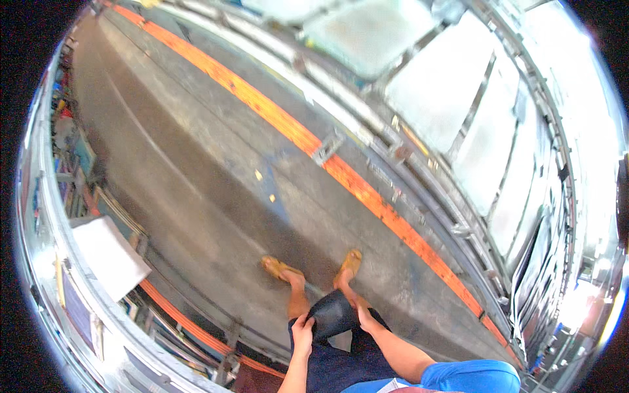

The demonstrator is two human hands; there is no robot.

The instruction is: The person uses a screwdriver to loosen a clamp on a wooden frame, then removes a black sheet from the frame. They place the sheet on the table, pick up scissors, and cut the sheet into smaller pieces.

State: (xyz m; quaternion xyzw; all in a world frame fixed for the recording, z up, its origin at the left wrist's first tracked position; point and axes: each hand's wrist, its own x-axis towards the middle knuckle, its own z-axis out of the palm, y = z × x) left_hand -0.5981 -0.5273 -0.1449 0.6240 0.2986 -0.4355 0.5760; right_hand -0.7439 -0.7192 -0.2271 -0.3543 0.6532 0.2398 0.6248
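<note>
Between my hands, in front of my dark shorts, is a black, smooth, curved thing [333, 313]; its kind cannot be made out. My left hand [303, 333] grips its left side with bent fingers. On the other side my right hand [365, 318] holds its edge, the fingers partly hidden behind it. A small pale grey patch [341, 340] shows just below the black thing, against the shorts. Beyond it are my feet in yellowish-brown slip-on shoes, standing on the grey concrete floor [196, 177].
An orange beam [275, 118] runs diagonally along the right, beside metal rails and large pale framed panels [439, 85]. To the left stand racks with a white sheet [110, 257], another orange bar [183, 314] and cluttered items. Small yellowish scraps [272, 198] lie on the floor.
</note>
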